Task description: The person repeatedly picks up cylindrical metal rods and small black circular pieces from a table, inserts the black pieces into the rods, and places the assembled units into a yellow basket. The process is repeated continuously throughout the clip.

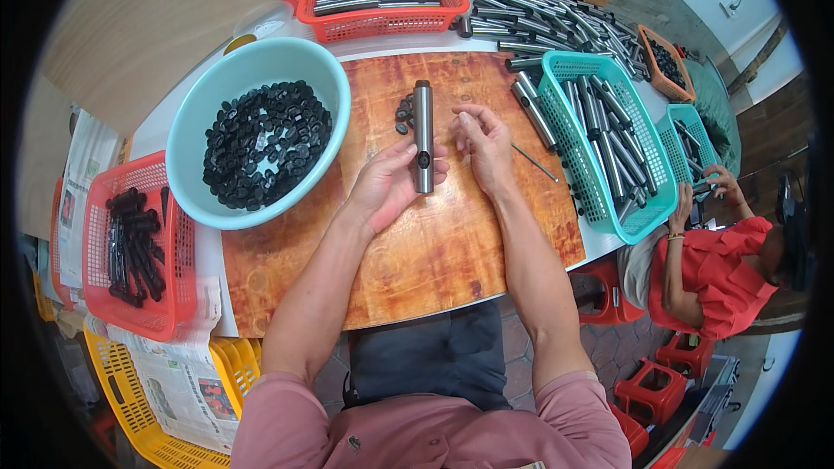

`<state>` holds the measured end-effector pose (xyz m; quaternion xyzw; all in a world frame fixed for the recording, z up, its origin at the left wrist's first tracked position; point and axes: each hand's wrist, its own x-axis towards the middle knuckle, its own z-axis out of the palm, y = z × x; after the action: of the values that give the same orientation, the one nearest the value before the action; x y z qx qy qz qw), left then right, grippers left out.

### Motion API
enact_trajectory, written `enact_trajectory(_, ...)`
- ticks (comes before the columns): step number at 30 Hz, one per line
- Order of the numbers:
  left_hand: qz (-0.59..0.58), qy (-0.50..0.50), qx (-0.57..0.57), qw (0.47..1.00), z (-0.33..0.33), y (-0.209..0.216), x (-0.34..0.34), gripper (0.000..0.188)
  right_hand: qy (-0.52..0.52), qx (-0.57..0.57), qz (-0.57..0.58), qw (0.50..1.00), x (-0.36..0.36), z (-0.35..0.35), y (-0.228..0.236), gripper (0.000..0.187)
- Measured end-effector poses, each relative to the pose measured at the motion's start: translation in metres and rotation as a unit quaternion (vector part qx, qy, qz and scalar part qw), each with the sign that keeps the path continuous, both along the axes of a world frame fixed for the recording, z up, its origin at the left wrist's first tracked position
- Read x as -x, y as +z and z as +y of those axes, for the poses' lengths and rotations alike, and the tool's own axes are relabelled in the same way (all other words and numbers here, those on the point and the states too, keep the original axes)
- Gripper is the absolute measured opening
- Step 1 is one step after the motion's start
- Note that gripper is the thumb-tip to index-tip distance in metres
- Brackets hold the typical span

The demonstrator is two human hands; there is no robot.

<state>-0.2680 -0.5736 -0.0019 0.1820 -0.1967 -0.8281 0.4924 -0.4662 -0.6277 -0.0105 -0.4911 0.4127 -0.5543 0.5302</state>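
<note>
Upright in my left hand (pixel 388 182) stands a shiny metal tube (pixel 423 126) with a dark upper end and a dark hole near its lower end. My fingers wrap round its lower part. To the right of the tube is my right hand (pixel 486 146), raised, its thumb and fingertips pinched together; whether a small piece is between them I cannot make out. A few small black plastic pieces (pixel 402 117) lie on the wooden board (pixel 295 269) just behind the tube. A thin metal rod (pixel 535 163) rests to the right of my right hand.
At left, a light blue basin (pixel 188 122) holds many black pieces, beside a red basket (pixel 181 260) of dark tubes. Metal tubes fill a red basket (pixel 382 28) at the back and a green basket (pixel 591 165) at right; more tubes (pixel 556 17) are piled behind. A co-worker (pixel 721 269) sits at right.
</note>
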Motion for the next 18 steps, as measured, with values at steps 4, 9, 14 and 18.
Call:
enact_trajectory(4, 0.009, 0.010, 0.008, 1.000, -0.001, -0.003, -0.002, 0.042, 0.006, -0.014, 0.017, 1.000, -0.002, -0.001, 0.003, 0.018)
enact_trajectory(9, 0.038, 0.034, 0.021, 0.998, -0.003, -0.001, 0.000, 0.043, 0.002, -0.005, 0.053, 0.999, 0.001, 0.000, -0.002, 0.020)
enact_trajectory(14, 0.085, 0.093, -0.004, 0.992, -0.011, 0.001, -0.026, 0.043, -0.033, 0.170, 0.321, 0.931, -0.015, 0.008, -0.001, 0.048)
enact_trajectory(18, 0.063, 0.151, 0.025, 0.986, -0.019, -0.015, -0.036, 0.042, -0.057, 0.255, 0.448, 0.855, -0.029, 0.001, 0.002, 0.063)
